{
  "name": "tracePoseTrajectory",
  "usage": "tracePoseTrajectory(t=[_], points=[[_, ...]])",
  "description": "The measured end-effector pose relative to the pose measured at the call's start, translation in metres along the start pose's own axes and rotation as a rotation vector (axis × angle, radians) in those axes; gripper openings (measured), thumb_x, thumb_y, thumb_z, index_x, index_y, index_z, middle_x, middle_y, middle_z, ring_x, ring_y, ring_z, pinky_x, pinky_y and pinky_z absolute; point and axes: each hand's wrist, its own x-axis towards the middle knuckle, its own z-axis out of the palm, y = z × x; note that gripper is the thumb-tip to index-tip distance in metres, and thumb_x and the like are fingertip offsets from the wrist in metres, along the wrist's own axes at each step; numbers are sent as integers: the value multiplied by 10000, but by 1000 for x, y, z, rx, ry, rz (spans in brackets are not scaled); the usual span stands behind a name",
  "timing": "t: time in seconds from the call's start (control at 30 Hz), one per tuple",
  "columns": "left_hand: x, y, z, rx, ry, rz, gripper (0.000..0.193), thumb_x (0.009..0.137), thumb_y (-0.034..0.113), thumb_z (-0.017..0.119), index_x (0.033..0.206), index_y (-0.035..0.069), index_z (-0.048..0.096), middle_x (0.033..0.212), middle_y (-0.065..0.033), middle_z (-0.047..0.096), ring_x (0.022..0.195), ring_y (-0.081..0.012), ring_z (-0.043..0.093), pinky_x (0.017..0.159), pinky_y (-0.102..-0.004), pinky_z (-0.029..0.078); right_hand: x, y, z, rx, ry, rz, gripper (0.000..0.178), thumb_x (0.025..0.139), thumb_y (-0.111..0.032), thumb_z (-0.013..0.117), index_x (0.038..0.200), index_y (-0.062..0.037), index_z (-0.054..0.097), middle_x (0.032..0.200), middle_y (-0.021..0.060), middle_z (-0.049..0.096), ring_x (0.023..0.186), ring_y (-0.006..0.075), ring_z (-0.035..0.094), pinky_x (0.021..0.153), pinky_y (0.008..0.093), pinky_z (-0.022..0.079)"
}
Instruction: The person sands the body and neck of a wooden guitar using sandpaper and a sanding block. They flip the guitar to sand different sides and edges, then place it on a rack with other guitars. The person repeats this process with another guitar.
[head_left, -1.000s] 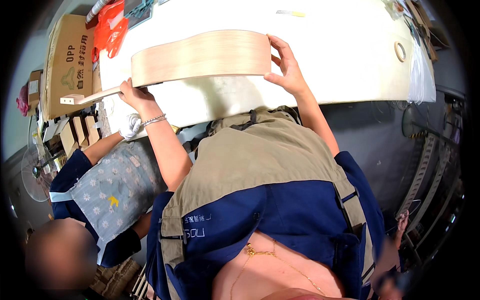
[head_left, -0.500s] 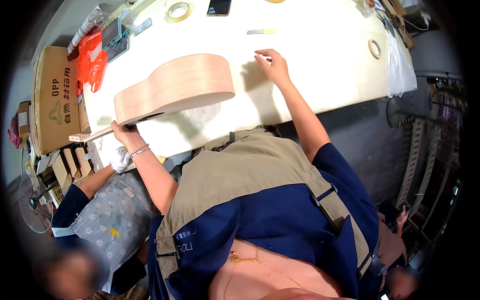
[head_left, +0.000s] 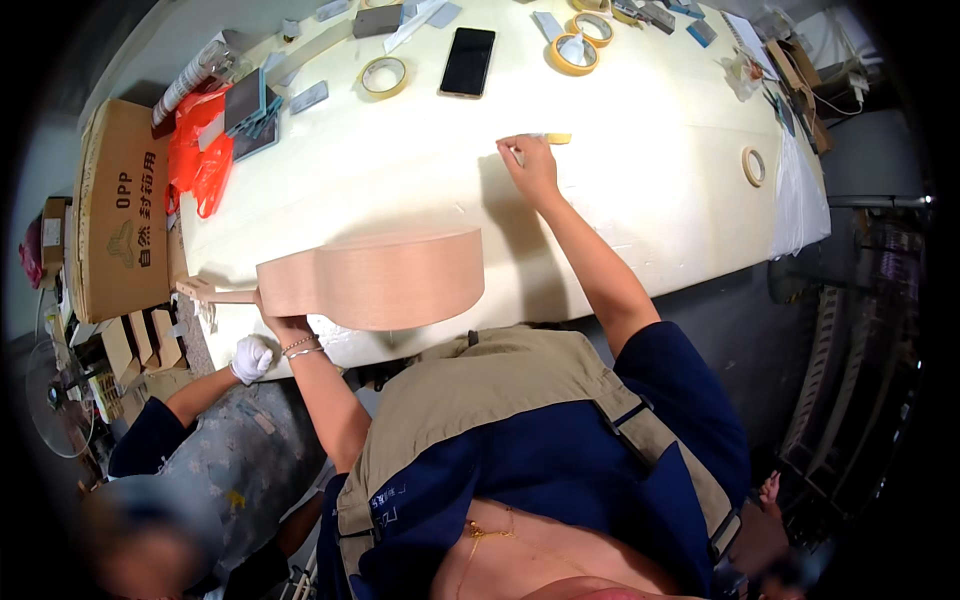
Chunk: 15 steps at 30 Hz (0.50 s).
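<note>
navy shirt, khaki apron, silver bracelets, gold necklace

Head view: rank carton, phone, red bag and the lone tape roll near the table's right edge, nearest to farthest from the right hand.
From the right hand:
1. Phone: beyond the hand, slightly left
2. Tape roll: to its right
3. Red bag: to its left
4. Carton: far left, past the bag

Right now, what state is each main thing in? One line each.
Bare-wood guitar: held, one side facing up
Left hand: gripping it near the neck
Right hand: fingers bent, off the guitar
Smartphone: lying flat, screen dark
Tape roll left of smartphone: lying flat
Red plastic bag: crumpled
</note>
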Motion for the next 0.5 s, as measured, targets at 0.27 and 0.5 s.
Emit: tracePoseTrajectory(t=[0.27,0.5], points=[[11,-5,13,-19,109,-65,416,925,390,321,1010,44,536,964,-86,598,900,-229,592,785,-372,496,196,67,2,-626,161,-113,215,759,-147,542,941,-57,613,906,126,635,933,302,542,851,425,370],[-2,-3,23,-100,87,-109,467,913,393,344,1074,1,542,1020,-127,607,931,-272,598,821,-397,500,263,132,16,-1034,-33,129,226,815,-144,443,941,-29,592,927,189,632,986,346,559,1075,541,57]])
